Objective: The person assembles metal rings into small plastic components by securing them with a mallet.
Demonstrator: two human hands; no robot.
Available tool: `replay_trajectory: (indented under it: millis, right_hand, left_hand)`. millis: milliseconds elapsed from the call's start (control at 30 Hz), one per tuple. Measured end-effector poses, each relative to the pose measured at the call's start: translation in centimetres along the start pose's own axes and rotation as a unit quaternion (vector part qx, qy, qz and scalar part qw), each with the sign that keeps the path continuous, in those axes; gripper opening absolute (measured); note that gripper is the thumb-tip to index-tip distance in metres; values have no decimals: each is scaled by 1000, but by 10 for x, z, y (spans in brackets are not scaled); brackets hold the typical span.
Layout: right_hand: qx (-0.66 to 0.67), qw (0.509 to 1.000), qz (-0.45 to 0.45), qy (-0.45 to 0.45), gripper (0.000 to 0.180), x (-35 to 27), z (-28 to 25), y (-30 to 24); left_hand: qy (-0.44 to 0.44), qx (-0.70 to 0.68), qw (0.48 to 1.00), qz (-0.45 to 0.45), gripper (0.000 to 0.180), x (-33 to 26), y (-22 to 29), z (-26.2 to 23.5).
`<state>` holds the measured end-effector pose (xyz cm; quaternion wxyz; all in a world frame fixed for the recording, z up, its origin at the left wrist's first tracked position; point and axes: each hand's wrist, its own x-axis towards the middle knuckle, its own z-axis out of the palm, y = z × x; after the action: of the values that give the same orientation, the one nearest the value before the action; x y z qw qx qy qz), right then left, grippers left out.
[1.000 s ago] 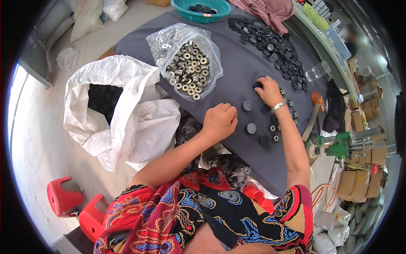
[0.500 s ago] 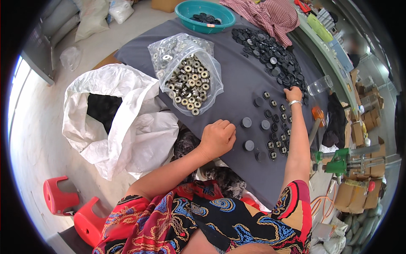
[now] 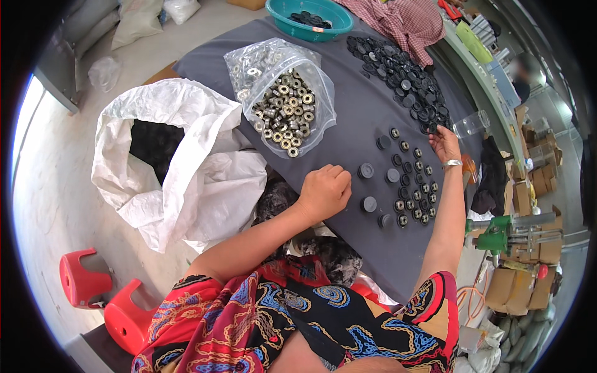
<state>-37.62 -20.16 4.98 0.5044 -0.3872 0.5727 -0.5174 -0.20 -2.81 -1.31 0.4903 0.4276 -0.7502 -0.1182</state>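
Observation:
On the dark grey cloth, my left hand (image 3: 325,191) rests with its fingers curled into a loose fist; whatever it may hold is hidden. My right hand (image 3: 445,145) reaches to the near end of a heap of black plastic caps (image 3: 415,93), its fingertips closed around a cap there. Between my hands stand rows of black caps, several with a metal bearing (image 3: 402,220) set inside. Left of these rows are larger black round pieces, one of them a grey-black disc (image 3: 369,204). An open clear plastic bag (image 3: 323,112) of metal bearings lies beyond my left hand.
A teal basin (image 3: 311,28) holding black caps stands at the far edge, beside a checked cloth (image 3: 404,22). A white sack (image 3: 211,211) with black contents is left of the table. A clear jar (image 3: 471,124) lies on the right, near a green hand press (image 3: 495,235). Red stools (image 3: 84,278) are lower left.
My right hand has shifted slightly right and nearer, with its fingers turned toward the heap's end. The left hand keeps its curled pose. The whole view has shifted a little.

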Motion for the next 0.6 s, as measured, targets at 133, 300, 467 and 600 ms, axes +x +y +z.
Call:
replay_trajectory:
  millis: [133,300,467,600]
  right_hand:
    - [-1,1000,6,-23,15,-15,-1,-1]
    - [-170,978,-69,95,22,-6,-18,8]
    - [-540,830,-31,134,29,5,-3,16]
    - [-652,725,-150,165,42,17,23,18]
  left_hand:
    - [2,-1,1000,-1,10,0,-1,2]
    - [6,-3,1000,8,9,2,2,2]
    - [6,4,1000,5,9,1,0,1]
    - [-2,4,1000,-5,10,-1,0,-1]
